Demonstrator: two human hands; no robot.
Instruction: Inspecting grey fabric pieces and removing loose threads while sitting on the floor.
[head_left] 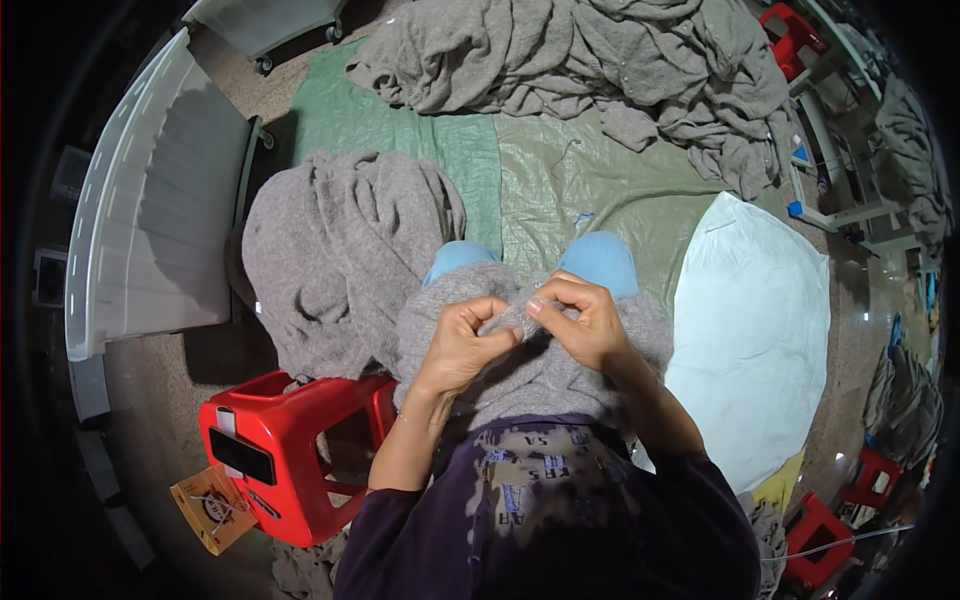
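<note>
A grey knitted garment (540, 385) lies bunched across my lap, over light blue trouser knees (602, 258). My left hand (468, 345) pinches a fold of it between thumb and fingers. Close beside it, my right hand (583, 318) grips the same knit, thumb and forefinger pressed together near the fabric's raised edge. The fingertips of both hands are a short gap apart. Whether something small, such as a thread or needle, sits between them is too fine to make out.
At my left a heap of grey knits (345, 255) rests beside a red plastic stool (300, 450) carrying a phone (241, 456). A grey wheeled bin (165, 200) stands farther left. More knits (590, 60) are piled ahead on a green tarp (400, 140). A white sack (750, 330) lies at right.
</note>
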